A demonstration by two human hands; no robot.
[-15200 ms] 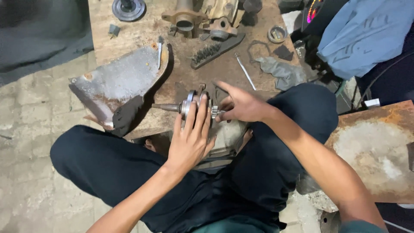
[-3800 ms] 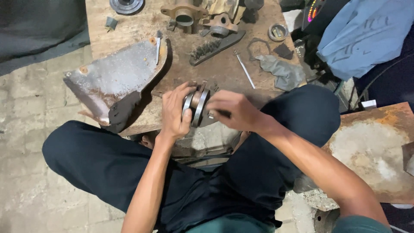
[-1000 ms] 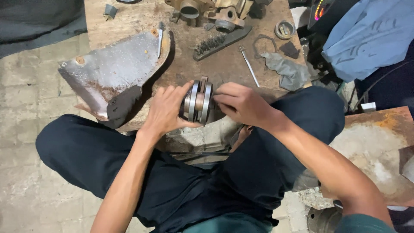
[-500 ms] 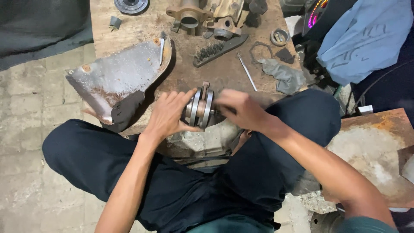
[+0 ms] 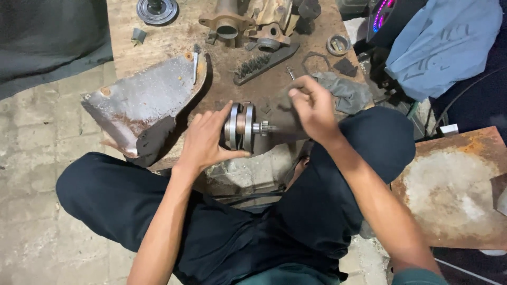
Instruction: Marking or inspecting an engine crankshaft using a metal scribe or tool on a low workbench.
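— On the wooden board (image 5: 158, 37), what is biggest?
— A rusty metal sheet (image 5: 140, 100), then the crankshaft (image 5: 244, 126) beside it, lying sideways above the board's near edge, stub shaft pointing right.
— And the hands?
— The left hand (image 5: 206, 140) wraps spread fingers round its discs. The right hand (image 5: 311, 105), half a second ago at the shaft, has lifted away, fingertips pinched together; on what, I cannot tell.

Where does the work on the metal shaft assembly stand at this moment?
Done: nothing can be confirmed. In hand: the left hand grips the crankshaft-like disc assembly over the wooden board, its splined shaft end bare. The right hand is raised off it, fingers pinched; whether it holds anything is unclear. Left: the wire brush, grey rag and other parts lie untouched.
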